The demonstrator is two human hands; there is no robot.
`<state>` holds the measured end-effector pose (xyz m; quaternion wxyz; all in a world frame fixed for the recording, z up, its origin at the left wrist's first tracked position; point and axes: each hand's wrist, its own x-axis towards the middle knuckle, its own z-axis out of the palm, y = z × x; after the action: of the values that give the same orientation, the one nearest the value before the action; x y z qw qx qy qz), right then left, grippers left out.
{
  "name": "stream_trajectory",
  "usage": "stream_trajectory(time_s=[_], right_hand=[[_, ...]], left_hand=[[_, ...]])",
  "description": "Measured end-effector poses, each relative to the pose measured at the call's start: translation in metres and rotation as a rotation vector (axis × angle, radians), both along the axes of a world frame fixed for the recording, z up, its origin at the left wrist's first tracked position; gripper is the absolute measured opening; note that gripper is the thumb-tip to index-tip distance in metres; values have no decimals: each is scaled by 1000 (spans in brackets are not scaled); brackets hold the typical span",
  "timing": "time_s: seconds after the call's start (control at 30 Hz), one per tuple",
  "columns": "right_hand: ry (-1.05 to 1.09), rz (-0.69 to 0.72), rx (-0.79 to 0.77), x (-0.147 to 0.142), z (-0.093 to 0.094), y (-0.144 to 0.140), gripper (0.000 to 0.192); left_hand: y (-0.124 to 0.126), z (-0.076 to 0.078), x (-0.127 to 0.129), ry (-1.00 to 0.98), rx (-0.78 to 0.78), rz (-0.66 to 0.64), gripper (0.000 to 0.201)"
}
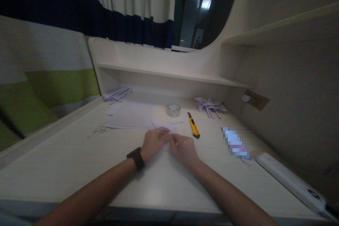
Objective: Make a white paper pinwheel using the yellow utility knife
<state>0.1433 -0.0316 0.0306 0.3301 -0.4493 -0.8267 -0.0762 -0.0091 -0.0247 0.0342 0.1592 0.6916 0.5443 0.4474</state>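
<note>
My left hand (pixel 153 143), with a black watch on its wrist, and my right hand (pixel 183 150) meet over a small white piece of paper (pixel 166 126) lying on the pale desk (pixel 79 162). Both hands pinch the paper between fingertips near its front edge. Most of the paper under the fingers is hidden. A yellow utility knife (pixel 194 125) lies just right of my hands, and a roll of clear tape (pixel 173 109) stands behind them.
White paper sheets (pixel 132 114) lie behind the hands, with paper strips (pixel 116 94) at the back left and scraps (pixel 98 130) to the left. Folded paper shapes (pixel 210 106) sit at the back right. A white bar-shaped device (pixel 291 182) lies at the right edge, below a wall socket (pixel 255 99).
</note>
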Motion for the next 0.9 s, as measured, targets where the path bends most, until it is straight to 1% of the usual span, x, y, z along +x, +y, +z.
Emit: stream_trajectory(time_s=[0.1, 0.37, 0.5, 0.57, 0.7, 0.8, 0.9], right_hand=[[39, 5, -8, -1, -1, 0, 22], [98, 5, -22, -4, -4, 1, 23], [129, 8, -36, -5, -6, 1, 23], [148, 19, -45, -4, -5, 1, 22], [162, 97, -85, -2, -2, 1, 23], [159, 142, -105, 1, 0, 4, 23], [184, 152, -102, 4, 0, 7, 21]], left_hand=[[-1, -1, 1, 32, 21, -5, 17], [-3, 0, 2, 89, -3, 7, 23], [-1, -2, 1, 19, -30, 12, 23], [3, -4, 0, -37, -47, 13, 19], [7, -6, -4, -75, -21, 4, 11], [7, -6, -6, -69, -6, 16, 13], [7, -5, -5, -100, -25, 25, 17]])
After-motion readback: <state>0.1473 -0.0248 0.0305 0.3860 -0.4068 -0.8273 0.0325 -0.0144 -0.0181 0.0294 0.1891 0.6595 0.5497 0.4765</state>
